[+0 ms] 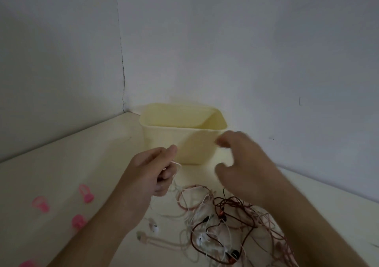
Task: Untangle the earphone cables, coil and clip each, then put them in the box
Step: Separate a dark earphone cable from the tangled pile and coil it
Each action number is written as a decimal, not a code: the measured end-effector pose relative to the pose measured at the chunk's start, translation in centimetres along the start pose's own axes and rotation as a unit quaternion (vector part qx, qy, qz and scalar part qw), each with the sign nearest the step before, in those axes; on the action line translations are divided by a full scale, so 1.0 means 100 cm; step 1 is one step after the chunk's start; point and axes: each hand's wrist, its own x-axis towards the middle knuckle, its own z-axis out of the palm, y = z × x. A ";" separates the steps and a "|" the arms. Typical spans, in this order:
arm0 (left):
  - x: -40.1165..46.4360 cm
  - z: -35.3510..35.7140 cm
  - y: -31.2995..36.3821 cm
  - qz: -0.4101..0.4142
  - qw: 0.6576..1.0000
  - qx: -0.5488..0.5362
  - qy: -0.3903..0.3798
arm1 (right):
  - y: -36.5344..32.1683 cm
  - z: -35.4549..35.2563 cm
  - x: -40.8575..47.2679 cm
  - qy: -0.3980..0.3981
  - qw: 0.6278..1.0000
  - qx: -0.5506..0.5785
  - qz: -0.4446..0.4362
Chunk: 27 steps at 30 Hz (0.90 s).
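Left hand (151,170) is pinching a white cable (176,165); right hand (244,164) is hovering above the tangle (225,225), fingers loosely curled, apart.

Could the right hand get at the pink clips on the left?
Probably not easily: the pink clips lie left of the left hand, whose forearm crosses the way; the right hand hovers by the box.

Pale cream tabletop (61,174) set in a wall corner. Yellow open box (182,143) at the back; tangled white, pink and brown earphone cables (221,221) in front of the box; pink clips (86,194) well left of the cables.
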 end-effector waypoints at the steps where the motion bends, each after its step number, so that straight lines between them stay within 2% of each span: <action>1: -0.002 0.002 0.000 0.009 1.000 0.009 0.000 | -0.011 0.006 -0.004 -0.058 0.995 0.074 -0.031; 3: -0.003 0.003 0.000 0.023 0.999 0.034 0.016 | -0.025 0.022 -0.008 -0.165 0.964 0.196 -0.074; 4: -0.003 0.003 0.001 0.030 0.998 0.049 0.028 | -0.026 0.031 -0.007 -0.176 0.956 0.222 -0.080; 9: -0.001 0.000 0.003 0.039 0.994 0.057 0.084 | -0.015 0.028 0.001 -0.133 0.955 0.265 -0.026; 11: 0.001 -0.002 0.000 0.044 0.989 0.056 0.129 | -0.007 0.014 0.001 -0.122 0.951 0.285 -0.007; 15: 0.008 -0.013 -0.012 0.059 0.946 0.151 0.280 | 0.009 -0.013 0.003 -0.044 0.958 0.283 0.003; 17: 0.010 -0.015 -0.014 0.057 0.930 0.186 0.311 | 0.017 -0.021 0.005 -0.006 0.941 0.339 0.010; 20: 0.008 -0.011 -0.016 0.067 0.907 0.309 0.280 | 0.017 -0.023 0.005 0.017 0.927 0.374 0.006; 22: 0.005 -0.004 -0.017 0.123 0.864 0.411 0.264 | 0.010 -0.015 0.004 0.025 0.935 0.354 -0.002; 24: 0.002 -0.002 -0.017 0.207 0.833 0.446 0.253 | 0.002 -0.001 0.004 0.051 0.942 0.333 0.009; 26: -0.005 0.001 -0.013 0.292 0.837 0.418 0.197 | -0.008 0.011 0.002 0.070 0.944 0.320 0.032; 27: -0.011 0.005 -0.011 0.309 0.859 0.380 0.149 | -0.013 0.016 0.001 0.068 0.944 0.320 0.043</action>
